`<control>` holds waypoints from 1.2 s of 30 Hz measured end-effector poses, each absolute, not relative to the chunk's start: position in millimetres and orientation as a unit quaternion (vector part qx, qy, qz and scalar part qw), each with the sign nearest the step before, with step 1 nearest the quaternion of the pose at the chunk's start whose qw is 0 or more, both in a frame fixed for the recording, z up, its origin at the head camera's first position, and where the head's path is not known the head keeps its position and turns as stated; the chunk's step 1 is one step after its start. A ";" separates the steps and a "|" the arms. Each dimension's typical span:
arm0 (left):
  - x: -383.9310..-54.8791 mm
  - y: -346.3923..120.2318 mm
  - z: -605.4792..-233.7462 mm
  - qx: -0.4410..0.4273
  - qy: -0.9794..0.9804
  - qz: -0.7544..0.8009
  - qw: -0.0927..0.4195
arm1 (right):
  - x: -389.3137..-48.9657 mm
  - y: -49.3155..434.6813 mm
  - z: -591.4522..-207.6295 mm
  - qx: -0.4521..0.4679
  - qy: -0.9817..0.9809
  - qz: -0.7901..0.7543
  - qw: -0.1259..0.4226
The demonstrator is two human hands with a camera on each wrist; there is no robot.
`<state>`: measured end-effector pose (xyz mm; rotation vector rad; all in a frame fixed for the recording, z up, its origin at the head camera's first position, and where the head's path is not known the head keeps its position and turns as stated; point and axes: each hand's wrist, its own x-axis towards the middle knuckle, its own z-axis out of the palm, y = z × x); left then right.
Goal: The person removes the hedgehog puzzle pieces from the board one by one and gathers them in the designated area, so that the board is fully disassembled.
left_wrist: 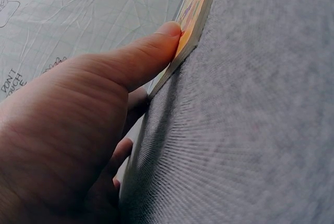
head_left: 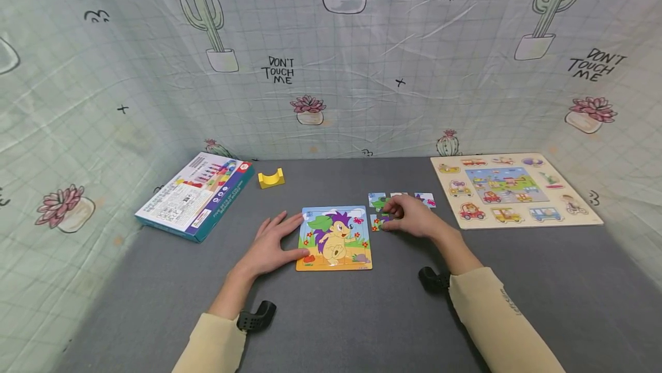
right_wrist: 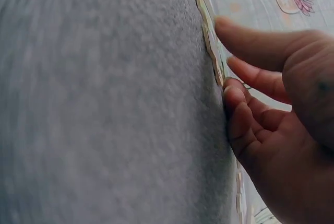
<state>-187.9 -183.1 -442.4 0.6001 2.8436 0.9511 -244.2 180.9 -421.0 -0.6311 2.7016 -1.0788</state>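
Note:
A square hedgehog jigsaw puzzle (head_left: 336, 238) with a light frame lies flat near the middle. My left hand (head_left: 269, 246) rests at its left side, fingers stretched out and thumb on the lower left corner. In the left wrist view the thumb (left_wrist: 156, 46) presses on the puzzle's orange edge (left_wrist: 190, 31). To the right of it, my right hand (head_left: 414, 218) bends over several loose jigsaw pieces (head_left: 376, 223). The right wrist view shows thumb and forefinger apart, with the fingertips right at the thin edges of the pieces (right_wrist: 211, 51). The hand partly covers these pieces.
A teal and white box (head_left: 193, 195) lies at the back left, with a yellow arched block (head_left: 271, 178) beside it. A large wooden vehicle puzzle board (head_left: 517, 192) lies at the back right. Behind the grey table (head_left: 331, 321) hangs a cactus-print cloth (head_left: 362, 74).

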 end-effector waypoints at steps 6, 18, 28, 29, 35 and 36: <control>-188.9 -184.0 -444.0 0.197 0.930 0.307 0.037 | -243.3 182.3 -419.2 -0.228 0.908 -0.339 0.094; -187.2 -183.1 -440.8 0.199 0.927 0.315 0.041 | -240.6 183.0 -416.7 -0.221 0.914 -0.329 0.084; -187.3 -183.1 -440.8 0.197 0.927 0.317 0.043 | -240.6 183.6 -418.1 -0.219 0.914 -0.332 0.080; -187.3 -183.2 -440.7 0.197 0.927 0.317 0.043 | -240.5 183.7 -418.1 -0.220 0.914 -0.332 0.079; -187.5 -183.4 -440.8 0.196 0.928 0.315 0.043 | -240.8 184.4 -417.5 -0.222 0.913 -0.334 0.076; -187.6 -183.5 -441.0 0.196 0.928 0.315 0.043 | -240.7 184.2 -417.5 -0.221 0.913 -0.336 0.072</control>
